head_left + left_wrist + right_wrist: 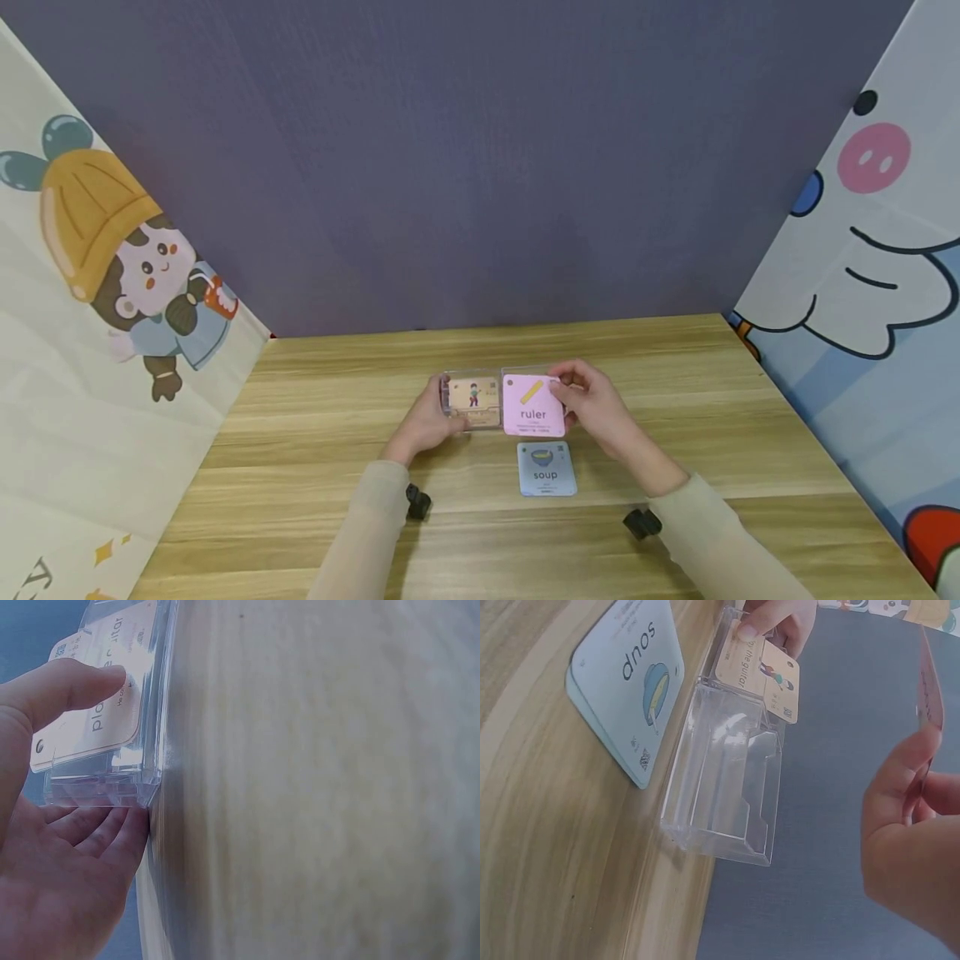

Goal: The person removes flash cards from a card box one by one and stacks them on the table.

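Observation:
My left hand [427,421] grips the left end of a clear plastic box [739,844]. Its thumb lies over a tan "play the guitar" card [112,697], which sits in that end of the box. The box's other compartment holds no cards in the right wrist view. Between thumb and fingers, my right hand [596,412] pinches a pink "ruler" card [533,404], held up apart from the box. Seen edge-on at the right wrist, the pink card may be one or more cards. A pale blue "soup" card stack [546,469] lies on the table below it.
The wood-grain table [300,500] carries everything. A dark grey-blue panel [480,167] rises behind it. Cartoon-printed walls flank both sides, a child in a yellow hat [97,217] at left and a pink-snouted figure [873,158] at right.

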`<state>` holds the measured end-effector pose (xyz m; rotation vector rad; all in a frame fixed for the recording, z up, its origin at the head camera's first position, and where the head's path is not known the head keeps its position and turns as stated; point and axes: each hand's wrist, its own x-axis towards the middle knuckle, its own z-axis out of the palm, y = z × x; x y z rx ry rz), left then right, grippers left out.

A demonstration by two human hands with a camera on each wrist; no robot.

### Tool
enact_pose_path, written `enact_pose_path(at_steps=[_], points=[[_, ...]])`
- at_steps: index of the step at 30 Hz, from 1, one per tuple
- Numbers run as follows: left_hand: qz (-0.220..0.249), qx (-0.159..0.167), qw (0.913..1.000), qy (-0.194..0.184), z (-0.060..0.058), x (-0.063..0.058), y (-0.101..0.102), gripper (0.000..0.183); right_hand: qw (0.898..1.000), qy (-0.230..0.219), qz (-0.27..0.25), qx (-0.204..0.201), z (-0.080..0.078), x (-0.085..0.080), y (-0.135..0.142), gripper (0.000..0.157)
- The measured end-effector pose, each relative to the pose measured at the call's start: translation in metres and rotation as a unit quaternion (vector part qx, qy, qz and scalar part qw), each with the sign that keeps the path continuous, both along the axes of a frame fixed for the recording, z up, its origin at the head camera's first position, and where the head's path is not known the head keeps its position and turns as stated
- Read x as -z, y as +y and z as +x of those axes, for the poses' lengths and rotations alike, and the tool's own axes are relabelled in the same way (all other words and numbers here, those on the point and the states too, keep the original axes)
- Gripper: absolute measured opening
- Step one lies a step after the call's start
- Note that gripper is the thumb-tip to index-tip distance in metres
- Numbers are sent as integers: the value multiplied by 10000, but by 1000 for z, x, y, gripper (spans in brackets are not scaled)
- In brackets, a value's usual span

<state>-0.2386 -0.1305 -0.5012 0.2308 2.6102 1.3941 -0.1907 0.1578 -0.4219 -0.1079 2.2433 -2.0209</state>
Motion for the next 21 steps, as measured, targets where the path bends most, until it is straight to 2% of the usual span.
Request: enact_pose_path(at_steps=[21], points=[[-7,11,10000,-32,-1,1,0,102,9993,-156,345,-54,12,6,9,24]])
